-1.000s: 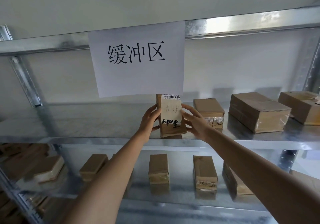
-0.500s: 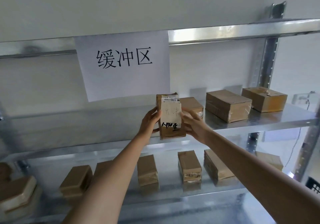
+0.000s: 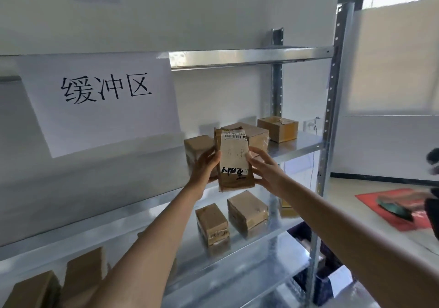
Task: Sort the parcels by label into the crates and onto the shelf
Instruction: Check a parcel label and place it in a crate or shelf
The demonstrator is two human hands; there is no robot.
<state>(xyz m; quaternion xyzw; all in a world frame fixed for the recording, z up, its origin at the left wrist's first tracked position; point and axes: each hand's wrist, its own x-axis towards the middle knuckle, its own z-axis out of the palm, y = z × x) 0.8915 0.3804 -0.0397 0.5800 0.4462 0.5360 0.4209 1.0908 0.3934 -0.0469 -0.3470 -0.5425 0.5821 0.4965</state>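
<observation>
A metal shelf point(image 3: 297, 146) carried three brown boxes point(image 3: 278, 129) on its middle board behind and right of the hands point(image 3: 204, 165), while two more boxes point(image 3: 247, 209) lay on the lower board beneath them.

**Both arms raised, hands gripping**

Both bare arms reach forward and up. The left hand point(image 3: 203, 165) and the right hand point(image 3: 264, 171) face each other, fingers curled, and grip a parcel point(image 3: 234, 162) between them, one hand on each side.

Left hand point(image 3: 204, 165) and right hand point(image 3: 266, 172) grip upright parcel point(image 3: 234, 162); shelf point(image 3: 297, 147) behind.
</observation>
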